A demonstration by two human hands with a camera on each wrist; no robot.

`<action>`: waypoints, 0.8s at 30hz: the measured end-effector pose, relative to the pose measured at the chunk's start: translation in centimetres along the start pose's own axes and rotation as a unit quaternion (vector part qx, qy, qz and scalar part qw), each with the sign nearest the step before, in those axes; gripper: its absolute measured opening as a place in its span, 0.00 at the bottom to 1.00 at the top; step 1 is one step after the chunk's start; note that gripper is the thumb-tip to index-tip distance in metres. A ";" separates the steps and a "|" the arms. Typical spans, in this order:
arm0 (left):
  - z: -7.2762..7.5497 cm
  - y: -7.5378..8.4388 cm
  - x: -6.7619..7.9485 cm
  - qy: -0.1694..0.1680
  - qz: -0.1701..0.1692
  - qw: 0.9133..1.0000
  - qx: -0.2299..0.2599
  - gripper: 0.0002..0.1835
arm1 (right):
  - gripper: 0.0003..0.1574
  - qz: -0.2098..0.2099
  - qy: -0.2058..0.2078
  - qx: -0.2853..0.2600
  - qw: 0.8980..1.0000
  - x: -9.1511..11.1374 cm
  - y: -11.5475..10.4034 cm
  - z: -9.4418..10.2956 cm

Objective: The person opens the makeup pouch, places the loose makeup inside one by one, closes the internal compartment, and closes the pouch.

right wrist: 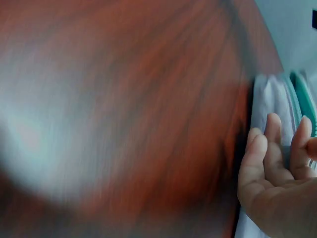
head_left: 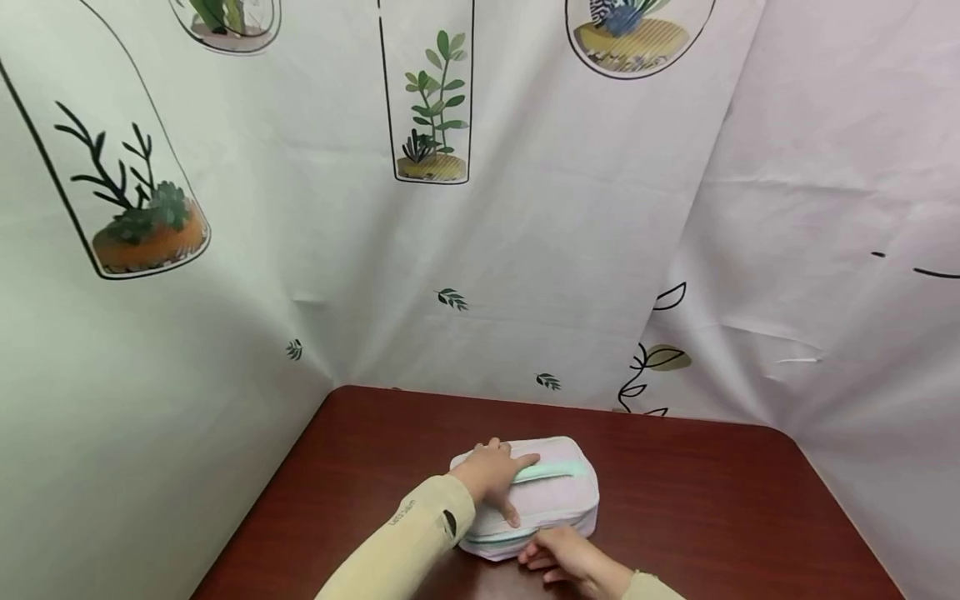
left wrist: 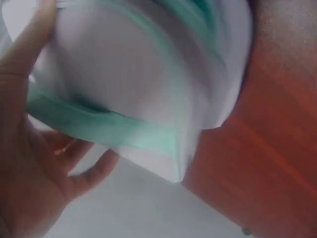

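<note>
A pale pink zip pouch (head_left: pixel 558 496) with mint-green trim lies on the table, its green handle strap (head_left: pixel 551 472) running across the top. My left hand (head_left: pixel 491 475) presses on the pouch's left part, fingers spread and thumb toward the front edge. In the left wrist view, the strap (left wrist: pixel 104 126) passes beside that hand's fingers. At the front side my right hand (head_left: pixel 566 554) has its thumb and index finger together at the green zipper (right wrist: pixel 303 96), pinching the zipper pull. The pull itself is hidden by the fingers. The other right fingers are loosely bent along the pouch's side.
The dark red wooden table (head_left: pixel 697 500) has rounded far corners. A white cloth backdrop (head_left: pixel 525 250) with printed plants hangs behind it and along the left side.
</note>
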State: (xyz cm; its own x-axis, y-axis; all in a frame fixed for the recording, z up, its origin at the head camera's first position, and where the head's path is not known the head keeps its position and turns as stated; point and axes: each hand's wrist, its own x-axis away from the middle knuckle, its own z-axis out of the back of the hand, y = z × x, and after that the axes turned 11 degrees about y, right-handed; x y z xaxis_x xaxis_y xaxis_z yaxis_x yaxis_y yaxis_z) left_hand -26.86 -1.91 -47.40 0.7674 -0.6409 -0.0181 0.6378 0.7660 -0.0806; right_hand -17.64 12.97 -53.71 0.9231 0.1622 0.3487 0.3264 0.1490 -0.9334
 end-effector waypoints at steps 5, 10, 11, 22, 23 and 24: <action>-0.1 0.5 -0.7 0.008 0.073 0.997 0.018 0.53 | 0.16 0.026 0.087 0.007 0.996 -1.4 -0.4 4.9; 1.3 0.5 -1.2 -0.033 0.118 0.985 0.119 0.44 | 0.14 0.001 0.183 -0.041 0.982 -3.5 -1.7 8.5; 1.7 0.3 -1.1 -0.045 0.125 0.982 0.133 0.43 | 0.14 -0.004 0.191 -0.057 0.980 -4.1 -2.0 8.8; 1.8 1.6 -0.4 -0.048 0.018 0.999 -0.013 0.56 | 0.14 0.033 0.206 0.051 0.977 -8.7 -4.2 10.9; 1.5 1.6 -0.5 -0.038 0.009 0.999 -0.030 0.57 | 0.14 0.051 0.202 0.091 0.974 -8.9 -4.5 11.0; 1.3 1.5 -0.6 -0.030 0.003 0.999 -0.041 0.59 | 0.13 0.071 0.203 0.139 0.967 -9.1 -4.8 11.0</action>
State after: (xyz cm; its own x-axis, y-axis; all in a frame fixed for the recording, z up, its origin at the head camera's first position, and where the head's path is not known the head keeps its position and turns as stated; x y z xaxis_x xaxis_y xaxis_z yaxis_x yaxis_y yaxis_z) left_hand -26.23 -0.31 -46.26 0.7759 -0.6296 0.0405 0.6268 0.7619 -0.1630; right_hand -29.90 21.49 -51.46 0.9769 -0.1865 0.1041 0.1750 0.4195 -0.8907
